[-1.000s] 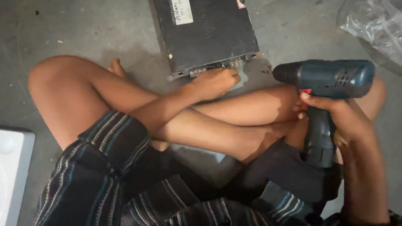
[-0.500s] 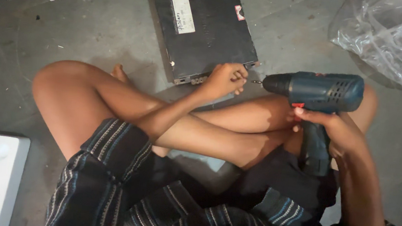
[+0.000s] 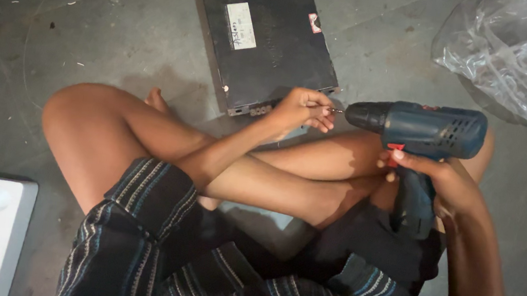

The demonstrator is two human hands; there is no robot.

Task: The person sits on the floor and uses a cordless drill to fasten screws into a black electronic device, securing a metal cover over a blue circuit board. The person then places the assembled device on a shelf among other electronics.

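A black flat metal box (image 3: 267, 42) lies on the grey floor (image 3: 94, 29), just past the sitter's crossed legs. The right hand (image 3: 440, 181) is wrapped tight around a blue cordless drill (image 3: 422, 141). At its nose, the left hand (image 3: 303, 108) fingers pinch the small bit (image 3: 336, 110).

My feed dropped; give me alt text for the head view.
Seated cross-legged on a grey floor, the right hand grips a blue drill while the left hand pinches at its tip beside a flat black box.
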